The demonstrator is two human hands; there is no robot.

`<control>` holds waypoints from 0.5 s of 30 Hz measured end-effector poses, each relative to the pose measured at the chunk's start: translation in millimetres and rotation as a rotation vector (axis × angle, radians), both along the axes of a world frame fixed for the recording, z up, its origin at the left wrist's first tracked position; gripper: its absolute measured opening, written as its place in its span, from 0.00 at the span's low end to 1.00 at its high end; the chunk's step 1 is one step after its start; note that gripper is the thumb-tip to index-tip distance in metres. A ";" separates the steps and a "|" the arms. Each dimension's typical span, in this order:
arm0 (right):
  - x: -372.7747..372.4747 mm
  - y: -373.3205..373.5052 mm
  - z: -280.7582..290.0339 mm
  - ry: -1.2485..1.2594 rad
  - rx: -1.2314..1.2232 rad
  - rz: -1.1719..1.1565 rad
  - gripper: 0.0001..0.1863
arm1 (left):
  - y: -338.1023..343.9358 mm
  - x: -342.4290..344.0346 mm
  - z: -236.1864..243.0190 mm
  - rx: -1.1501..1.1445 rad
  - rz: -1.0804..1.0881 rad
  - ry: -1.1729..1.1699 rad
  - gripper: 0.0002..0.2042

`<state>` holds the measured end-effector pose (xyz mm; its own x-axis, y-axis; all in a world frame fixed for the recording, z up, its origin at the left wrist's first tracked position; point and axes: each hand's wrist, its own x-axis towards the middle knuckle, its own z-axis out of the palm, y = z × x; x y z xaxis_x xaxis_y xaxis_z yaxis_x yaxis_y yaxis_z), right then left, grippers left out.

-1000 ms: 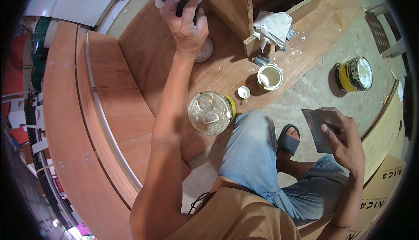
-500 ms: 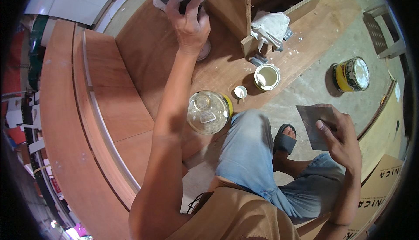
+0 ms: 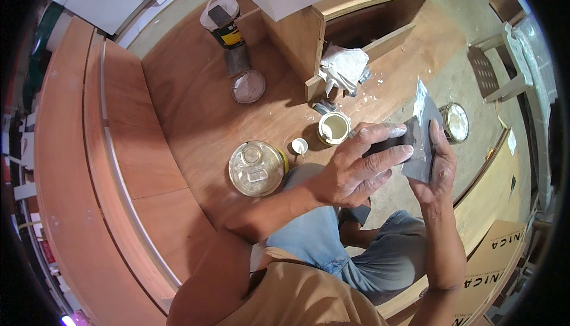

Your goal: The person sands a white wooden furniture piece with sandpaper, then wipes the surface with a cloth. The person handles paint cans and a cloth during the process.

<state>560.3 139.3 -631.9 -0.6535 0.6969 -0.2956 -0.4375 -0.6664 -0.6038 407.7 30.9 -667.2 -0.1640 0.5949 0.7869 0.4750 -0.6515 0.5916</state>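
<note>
Here L hand (image 3: 356, 169) reaches across w/ scraper (image 3: 415, 134) (R hand (image 3: 439, 172) holds plate (image 3: 420, 170)).

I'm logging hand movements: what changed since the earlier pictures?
The left hand, holding a flat dark scraper, moved right and nearer the body, from the round black bucket to the thin grey sheet, now white-smeared, in the right hand. Nothing was released; the small white cup stayed put.

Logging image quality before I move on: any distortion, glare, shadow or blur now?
Head view: wooden panel bows at left, fisheye-style; head view: blown-out patch at the top edge; head view: shadow left of the open can; head view: left hand and right hand fairly sharp.
</note>
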 end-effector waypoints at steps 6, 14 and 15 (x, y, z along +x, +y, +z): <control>1.4 -1.2 -1.7 -0.118 0.182 0.006 0.19 | 10.9 -41.1 -11.3 -0.007 0.203 0.335 0.24; 28.0 4.4 5.1 -0.140 0.240 -0.156 0.16 | 27.9 -131.1 -65.0 -0.163 0.596 -0.378 0.10; 31.0 5.3 3.5 -0.149 0.246 -0.161 0.17 | 35.9 -138.0 -72.9 -0.090 0.621 -0.467 0.09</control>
<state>591.4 144.5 -628.3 -0.4917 0.8500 -0.1892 -0.4203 -0.4219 -0.8033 269.7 66.8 -740.1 -0.7901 0.3441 0.5073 0.4257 -0.2874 0.8580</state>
